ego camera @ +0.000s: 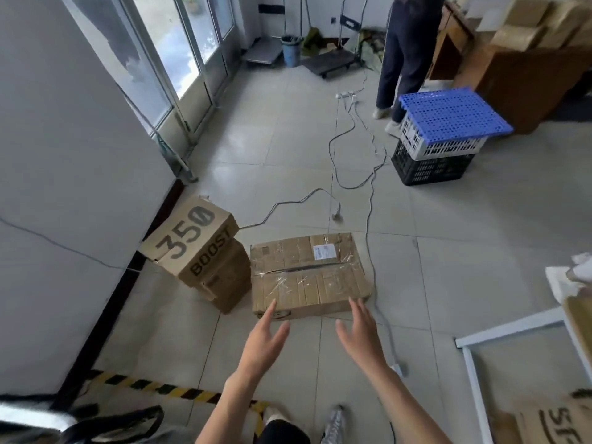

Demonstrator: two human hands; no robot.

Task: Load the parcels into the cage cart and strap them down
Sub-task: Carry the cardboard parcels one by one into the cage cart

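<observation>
Cardboard parcels remain on the tiled floor (448, 251), so we judge the loading to be at an early stage. The taped parcel (307, 277), wrapped in clear tape and bearing a white label, lies flat on the floor directly ahead of us. Just beside it, toward the white wall on our left, a shoe box marked "350 BOOST" (192, 241) sits askew on top of another brown box (227, 283). A white metal frame (474, 370) shows at the right edge of the view; we take it to be part of the cage cart but cannot confirm this. Some cardboard shows at that same edge, yet we cannot tell whether it sits inside the frame. No strap is visible. Lifting, loading and strapping all appear to be outstanding.

Our left hand (264, 341) and right hand (362, 331) are both extended forward and down toward the near edge of the taped parcel. Both are empty, fingers spread and straight, palms turned inward toward one another. The fingertips overlap the near edge, but we cannot tell whether they touch it. A grey cable (371, 219) trails across the floor along the right side of the parcel and could snag during the lift.
</observation>
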